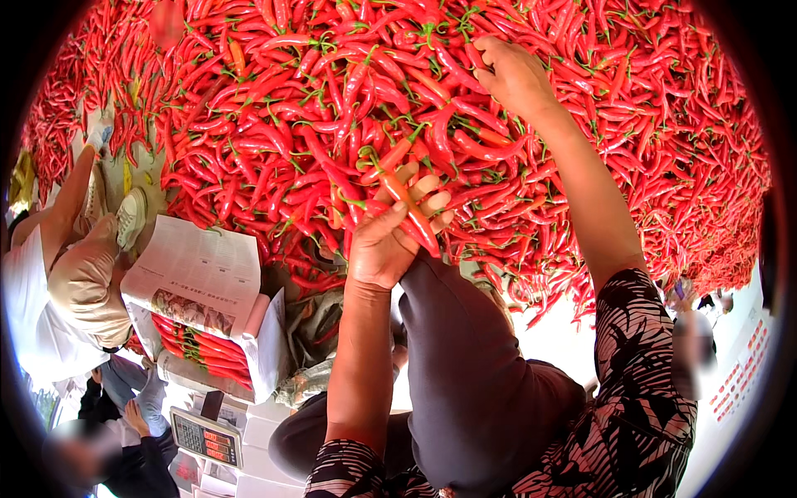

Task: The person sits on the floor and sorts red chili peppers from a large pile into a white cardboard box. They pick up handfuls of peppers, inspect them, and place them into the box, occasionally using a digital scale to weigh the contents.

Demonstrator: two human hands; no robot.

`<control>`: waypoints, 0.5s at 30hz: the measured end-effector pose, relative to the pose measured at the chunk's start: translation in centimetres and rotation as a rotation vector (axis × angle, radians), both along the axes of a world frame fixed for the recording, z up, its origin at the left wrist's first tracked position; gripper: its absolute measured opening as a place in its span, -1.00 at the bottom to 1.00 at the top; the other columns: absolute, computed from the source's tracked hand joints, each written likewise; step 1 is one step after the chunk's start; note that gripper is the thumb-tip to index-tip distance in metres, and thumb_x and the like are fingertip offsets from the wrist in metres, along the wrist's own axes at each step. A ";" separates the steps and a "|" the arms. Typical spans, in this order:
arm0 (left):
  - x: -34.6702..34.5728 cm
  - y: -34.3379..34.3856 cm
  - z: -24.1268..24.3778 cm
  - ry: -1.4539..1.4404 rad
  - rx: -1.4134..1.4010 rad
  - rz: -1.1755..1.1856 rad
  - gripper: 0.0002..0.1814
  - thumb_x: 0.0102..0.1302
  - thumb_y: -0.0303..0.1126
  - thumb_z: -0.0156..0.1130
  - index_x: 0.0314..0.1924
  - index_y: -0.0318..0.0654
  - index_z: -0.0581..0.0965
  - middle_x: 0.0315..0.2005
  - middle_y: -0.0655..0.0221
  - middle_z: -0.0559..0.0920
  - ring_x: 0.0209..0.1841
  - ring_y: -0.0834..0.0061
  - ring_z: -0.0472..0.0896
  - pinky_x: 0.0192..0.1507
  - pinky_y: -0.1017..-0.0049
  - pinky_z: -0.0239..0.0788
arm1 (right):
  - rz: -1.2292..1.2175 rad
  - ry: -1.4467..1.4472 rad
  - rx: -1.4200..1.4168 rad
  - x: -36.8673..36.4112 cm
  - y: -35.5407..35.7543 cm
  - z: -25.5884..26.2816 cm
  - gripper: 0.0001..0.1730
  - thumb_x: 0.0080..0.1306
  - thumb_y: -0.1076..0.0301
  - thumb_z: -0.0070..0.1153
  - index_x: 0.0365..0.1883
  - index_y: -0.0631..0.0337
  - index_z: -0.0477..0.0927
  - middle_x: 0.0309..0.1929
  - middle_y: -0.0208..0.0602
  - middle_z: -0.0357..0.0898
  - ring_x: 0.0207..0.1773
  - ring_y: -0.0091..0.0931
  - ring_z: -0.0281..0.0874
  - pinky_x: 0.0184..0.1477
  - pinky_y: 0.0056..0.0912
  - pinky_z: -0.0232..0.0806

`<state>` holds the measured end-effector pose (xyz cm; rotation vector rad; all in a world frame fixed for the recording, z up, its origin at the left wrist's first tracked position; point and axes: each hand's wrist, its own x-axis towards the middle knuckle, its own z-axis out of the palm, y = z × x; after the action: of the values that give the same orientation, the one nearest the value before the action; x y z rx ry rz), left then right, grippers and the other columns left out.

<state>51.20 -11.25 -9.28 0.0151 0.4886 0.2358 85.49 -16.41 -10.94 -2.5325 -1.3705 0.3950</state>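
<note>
A few red and orange-red chili peppers (405, 202) with green stems lie across the palm of my left hand (389, 239). Its thumb presses over them, and the fingers curl from the other side. Farther out, my right hand (514, 78) reaches down onto a broad pile of red chili peppers (261, 134). Between its thumb and forefinger is a red chili pepper (475, 57), partly covered by the fingers.
Left of me, a paper-lined box (268, 348) holds rows of chilies (205, 352) under a newspaper sheet (196, 267). A digital scale (205, 437) stands nearer. My raised knee (448, 299) is beside my left wrist. Other people (87, 280) are at the left.
</note>
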 end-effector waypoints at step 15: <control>-6.2 -3.3 -2.2 0.454 0.193 0.014 -0.47 0.68 -0.28 0.22 0.50 -0.36 0.43 0.23 0.13 0.71 0.24 0.16 0.72 0.34 0.11 0.59 | 0.422 0.005 0.402 -14.4 -0.4 2.5 -0.72 0.32 0.42 0.34 0.01 0.12 0.71 0.01 -0.30 0.64 0.19 -0.20 0.58 0.25 0.02 0.40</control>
<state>44.97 -14.55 -11.51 0.2578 0.9163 0.2944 71.12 -16.81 -8.41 -1.9203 -1.7774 0.1703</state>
